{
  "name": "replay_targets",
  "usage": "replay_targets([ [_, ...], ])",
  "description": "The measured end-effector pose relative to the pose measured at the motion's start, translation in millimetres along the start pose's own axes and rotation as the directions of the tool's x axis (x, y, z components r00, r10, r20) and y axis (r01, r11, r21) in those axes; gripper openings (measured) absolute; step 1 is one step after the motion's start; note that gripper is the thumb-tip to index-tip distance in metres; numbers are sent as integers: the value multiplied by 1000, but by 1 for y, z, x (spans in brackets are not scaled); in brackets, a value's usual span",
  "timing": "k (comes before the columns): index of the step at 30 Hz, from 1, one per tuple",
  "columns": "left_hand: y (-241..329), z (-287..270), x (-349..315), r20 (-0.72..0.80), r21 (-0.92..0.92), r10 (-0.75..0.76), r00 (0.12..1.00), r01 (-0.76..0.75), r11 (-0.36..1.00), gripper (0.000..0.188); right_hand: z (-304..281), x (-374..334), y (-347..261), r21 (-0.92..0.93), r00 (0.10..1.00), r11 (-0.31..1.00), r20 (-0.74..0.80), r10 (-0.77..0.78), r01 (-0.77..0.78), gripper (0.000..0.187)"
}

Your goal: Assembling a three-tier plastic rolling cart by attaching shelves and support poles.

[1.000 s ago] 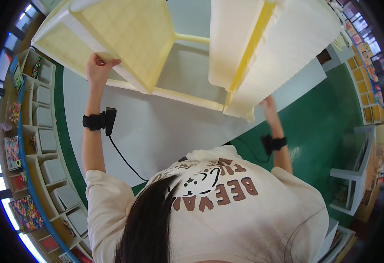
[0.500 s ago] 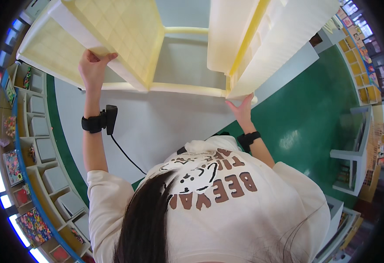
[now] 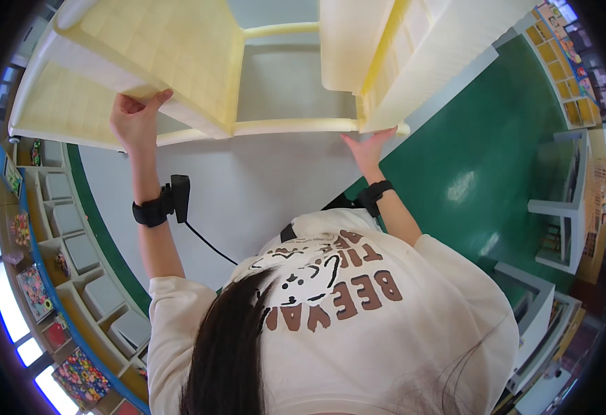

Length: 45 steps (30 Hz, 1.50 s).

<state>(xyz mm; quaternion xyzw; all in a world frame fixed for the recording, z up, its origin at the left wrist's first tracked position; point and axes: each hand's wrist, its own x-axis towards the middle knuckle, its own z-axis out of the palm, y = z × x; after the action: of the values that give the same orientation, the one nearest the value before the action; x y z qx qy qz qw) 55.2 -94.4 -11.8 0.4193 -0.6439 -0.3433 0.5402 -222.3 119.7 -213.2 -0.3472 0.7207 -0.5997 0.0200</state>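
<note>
Pale yellow plastic rack [image 3: 178, 55] fills the top of the head view, lifted above the white floor [image 3: 261, 187]. Two panels with a square grid pattern, joined by rails; open gap between them in the middle.

Left hand [image 3: 135, 119] grips the lower edge of the left panel, fingers curled over it, thumb up against the grid face. Black wrist strap [image 3: 152, 211] with a small black box and a cable trailing down toward the shirt.

Right hand [image 3: 368, 149] is flat, fingers spread, palm pressing the underside of the right panel [image 3: 413, 62] where the lower rail [image 3: 296, 126] meets it. Touching, not wrapped around anything. Black band on that wrist too.

Edges: the rack's left corner sits over the green strip [image 3: 102, 228] that borders the floor, close to the shelf unit [image 3: 75, 277] with bins along the left wall. The right panel's outer edge overhangs the green floor [image 3: 496, 166] on the right.

Room: white floor under the rack is open, green floor to the right is wide and open up to the white tables [image 3: 558, 207] at far right. Left side is tight against the shelves.

Person's cream shirt and dark hair fill the bottom.
</note>
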Motion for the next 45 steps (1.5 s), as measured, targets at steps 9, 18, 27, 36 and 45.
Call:
replay_targets([
  [9,4,-3,-3,-12,10,-31,999,32,999,28,-5,3,-31,-675,994,733,1,113,-83,97],
  [18,0,-1,-3,-13,80,30,999,-28,996,27,4,10,-22,-56,999,998,-48,18,-21,107],
  [27,9,4,-10,-45,-44,78,996,-80,996,31,18,20,-22,-82,968,996,-250,18,-40,95],
  [36,19,2,-5,-38,119,30,999,-25,993,27,-2,13,-31,-188,997,982,-70,24,-37,109],
  [45,11,2,-6,-25,49,65,998,-64,997,28,-2,15,-15,-120,996,992,-80,36,-46,101],
])
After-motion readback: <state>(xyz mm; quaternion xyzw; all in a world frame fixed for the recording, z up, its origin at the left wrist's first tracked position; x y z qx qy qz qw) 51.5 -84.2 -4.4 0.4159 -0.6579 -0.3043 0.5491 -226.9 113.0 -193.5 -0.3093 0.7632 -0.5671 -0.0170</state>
